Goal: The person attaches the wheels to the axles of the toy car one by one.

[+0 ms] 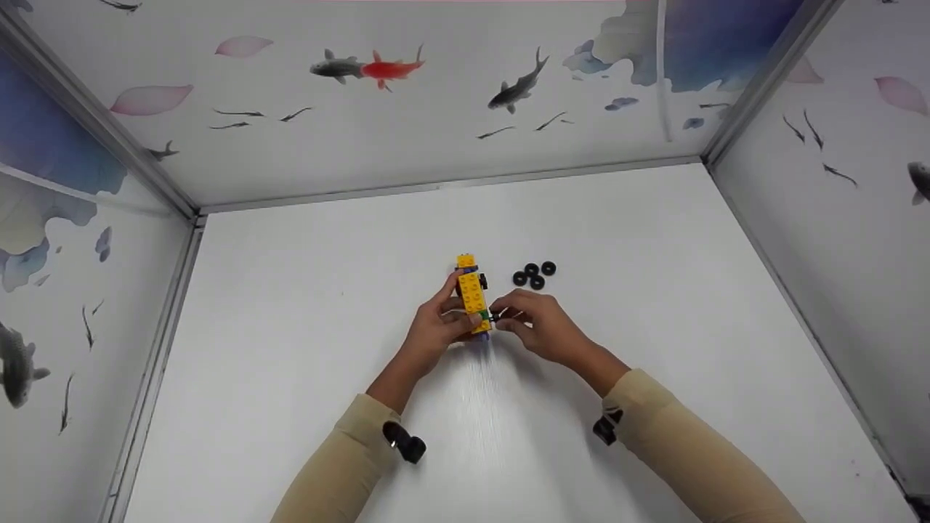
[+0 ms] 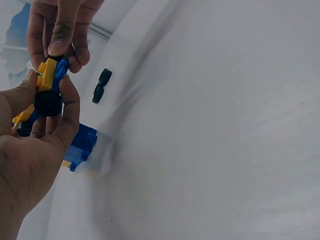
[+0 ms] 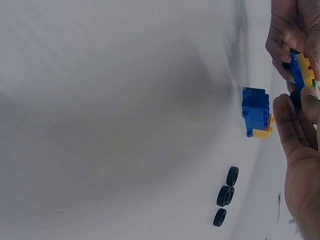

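Observation:
A toy car of yellow and blue bricks (image 1: 472, 293) with black wheels is gripped by my left hand (image 1: 429, 330), thumb on one side and fingers on the other. At the car's near right side, my right hand (image 1: 541, 327) pinches a small black wheel (image 1: 495, 317) against it. A green piece (image 1: 484, 315) shows near that wheel. The left wrist view shows another black wheel (image 2: 48, 103) on the car beside my left fingers. Fingers of both hands hide parts of the car.
Several loose black wheels (image 1: 537, 282) lie together on the white table (image 1: 305, 305), beyond my right hand. A blue brick piece with some yellow (image 3: 256, 110) stands on the table behind the held car. Printed walls (image 1: 436, 138) enclose the table at the back and sides.

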Tool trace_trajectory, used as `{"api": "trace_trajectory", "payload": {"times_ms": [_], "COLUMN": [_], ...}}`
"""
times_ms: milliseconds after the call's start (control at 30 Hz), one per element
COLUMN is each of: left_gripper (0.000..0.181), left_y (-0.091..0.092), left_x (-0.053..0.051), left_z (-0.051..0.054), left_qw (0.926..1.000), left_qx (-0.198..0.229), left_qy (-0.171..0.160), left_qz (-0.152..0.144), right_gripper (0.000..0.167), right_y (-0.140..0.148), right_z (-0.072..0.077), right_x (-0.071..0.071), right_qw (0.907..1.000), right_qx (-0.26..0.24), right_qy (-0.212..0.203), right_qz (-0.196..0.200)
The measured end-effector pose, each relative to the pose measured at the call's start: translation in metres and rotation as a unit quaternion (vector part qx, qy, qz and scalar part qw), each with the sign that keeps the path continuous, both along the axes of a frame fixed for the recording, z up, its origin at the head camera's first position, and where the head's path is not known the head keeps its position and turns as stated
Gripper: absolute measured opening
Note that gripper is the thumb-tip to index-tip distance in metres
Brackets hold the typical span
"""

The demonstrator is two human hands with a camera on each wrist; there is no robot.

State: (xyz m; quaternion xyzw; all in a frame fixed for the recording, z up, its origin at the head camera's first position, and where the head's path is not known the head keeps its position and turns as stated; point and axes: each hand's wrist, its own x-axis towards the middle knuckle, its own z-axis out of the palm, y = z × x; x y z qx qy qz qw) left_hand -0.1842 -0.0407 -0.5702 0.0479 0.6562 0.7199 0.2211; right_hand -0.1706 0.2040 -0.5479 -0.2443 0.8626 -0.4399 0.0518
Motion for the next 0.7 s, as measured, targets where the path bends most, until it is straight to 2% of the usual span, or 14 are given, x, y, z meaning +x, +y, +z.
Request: {"api": "trace_trajectory", "payload": {"times_ms": [367,700], "left_gripper": [0.097,0.095], "left_y": [-0.0005,0.0005], "left_x": [0.0003,0.0017], "left_z": [-0.0042,-0.0022], "left_qw": [1.0,0.9998], "left_qx": [0.004,0.008], "left_qy": [0.001,-0.011], "left_qz": [0.001,0.012], "right_gripper": [0.028,0.027], "right_y": [-0.0004,-0.0038], "right_z": [-0.0022,0.0006], "right_x": [0.0017,0.0032], "right_qw": [0.9997,0.9991], "right_qx": [-0.011,-0.001], "right_qy": [0.013,0.034], "right_qz": [-0.015,-0.025]}}
